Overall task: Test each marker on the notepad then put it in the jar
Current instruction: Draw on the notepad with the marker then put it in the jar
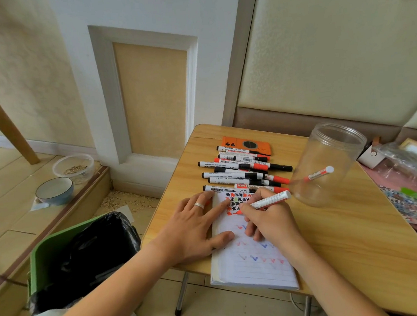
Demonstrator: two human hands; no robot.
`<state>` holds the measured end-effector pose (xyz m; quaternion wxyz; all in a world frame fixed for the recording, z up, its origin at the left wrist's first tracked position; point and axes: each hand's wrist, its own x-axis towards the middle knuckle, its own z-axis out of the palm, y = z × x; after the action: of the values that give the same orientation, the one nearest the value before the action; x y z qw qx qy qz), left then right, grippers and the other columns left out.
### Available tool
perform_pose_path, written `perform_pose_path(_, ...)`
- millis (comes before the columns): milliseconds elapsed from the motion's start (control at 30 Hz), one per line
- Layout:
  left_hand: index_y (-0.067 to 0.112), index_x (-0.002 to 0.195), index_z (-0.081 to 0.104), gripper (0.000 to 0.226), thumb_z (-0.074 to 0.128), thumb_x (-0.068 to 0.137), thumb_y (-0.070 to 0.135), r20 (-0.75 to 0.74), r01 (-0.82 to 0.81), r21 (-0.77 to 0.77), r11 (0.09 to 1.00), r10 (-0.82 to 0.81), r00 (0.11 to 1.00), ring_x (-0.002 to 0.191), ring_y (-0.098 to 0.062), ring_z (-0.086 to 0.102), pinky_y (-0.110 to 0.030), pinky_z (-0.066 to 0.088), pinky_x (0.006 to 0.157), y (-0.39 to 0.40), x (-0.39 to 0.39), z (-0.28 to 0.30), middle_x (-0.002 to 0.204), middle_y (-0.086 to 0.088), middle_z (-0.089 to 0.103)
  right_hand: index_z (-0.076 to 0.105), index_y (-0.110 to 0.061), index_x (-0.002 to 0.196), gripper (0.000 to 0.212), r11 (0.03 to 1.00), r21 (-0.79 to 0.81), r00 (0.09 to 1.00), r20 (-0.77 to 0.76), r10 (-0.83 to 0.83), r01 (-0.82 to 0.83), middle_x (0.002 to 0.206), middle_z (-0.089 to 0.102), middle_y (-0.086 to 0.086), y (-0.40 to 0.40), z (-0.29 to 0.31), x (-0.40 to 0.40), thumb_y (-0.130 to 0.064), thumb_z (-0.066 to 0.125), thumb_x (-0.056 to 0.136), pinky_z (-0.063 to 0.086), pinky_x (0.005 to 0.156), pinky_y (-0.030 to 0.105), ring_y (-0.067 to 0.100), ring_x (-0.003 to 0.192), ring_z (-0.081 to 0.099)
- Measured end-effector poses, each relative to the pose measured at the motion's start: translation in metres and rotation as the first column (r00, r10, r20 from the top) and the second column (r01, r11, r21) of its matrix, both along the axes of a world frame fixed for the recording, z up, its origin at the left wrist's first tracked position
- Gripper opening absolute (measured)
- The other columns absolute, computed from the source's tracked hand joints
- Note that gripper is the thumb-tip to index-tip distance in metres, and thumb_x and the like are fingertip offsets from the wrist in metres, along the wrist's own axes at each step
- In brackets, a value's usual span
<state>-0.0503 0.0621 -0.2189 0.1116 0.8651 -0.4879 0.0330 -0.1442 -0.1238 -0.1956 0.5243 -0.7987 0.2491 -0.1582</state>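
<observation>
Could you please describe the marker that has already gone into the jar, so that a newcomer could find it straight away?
Start at the light wooden folding table and look to its far right side, where a clear plastic jar stands beyond the lined notepad. Inside it a single white marker with a red band leans tilted. Unlike the row of markers lying on the table, it alone sits behind the jar's clear wall.

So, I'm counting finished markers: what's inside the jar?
The clear jar holds one red-and-white marker, leaning inside. Nothing else shows through its walls, and nothing covers it.
</observation>
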Motion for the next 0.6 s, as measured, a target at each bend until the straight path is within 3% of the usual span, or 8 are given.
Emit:
perform_pose_path(300, 0.045, 0.159, 0.001, 0.074, 0.021, 0.096, 0.077, 0.001, 0.002, -0.007, 1.000, -0.002, 1.000, 0.153, -0.018, -0.001, -0.027, -0.005, 0.116, 0.0003, -0.0005, 0.0005, 0.168, -0.001, 0.004, 0.057, -0.010, 0.086, 0.016, 0.999, 0.037, 1.000, 0.013, 0.010, -0.010, 0.058, 0.065, 0.005, 0.0046, 0.0073, -0.0012, -0.015, 0.070, 0.094, 0.045, 0.041, 0.027, 0.027, 0.048, 0.066)
perform_pose_path(467, 0.043, 0.160, 0.006, 0.075, 0.023, 0.096, 0.077, 0.004, -0.004, -0.022, 1.000, 0.004, 1.000, 0.153, -0.018, 0.004, -0.031, 0.001, 0.120, -0.0002, -0.0004, -0.0004, 0.168, -0.003, 0.008, 0.052, -0.013, 0.092, 0.017, 0.999, 0.023, 0.998, 0.067, 0.020, -0.022, 0.061, 0.065, 0.004, 0.0058, 0.0073, -0.0026, -0.015, 0.069, 0.095, 0.040, 0.038, 0.025, 0.027, 0.044, 0.064)
perform_pose_path(600, 0.043, 0.160, 0.005, 0.075, 0.024, 0.096, 0.076, 0.000, -0.004, -0.020, 1.000, 0.004, 1.000, 0.153, -0.019, 0.004, -0.031, 0.001, 0.120, 0.0003, -0.0007, 0.0004, 0.168, -0.003, 0.008, 0.053, -0.011, 0.083, 0.021, 1.000, 0.020, 0.999, 0.048, 0.010, -0.011, 0.058, 0.063, 0.004, 0.0053, 0.0047, -0.0023, -0.015, 0.070, 0.095, 0.040, 0.038, 0.024, 0.027, 0.046, 0.065)
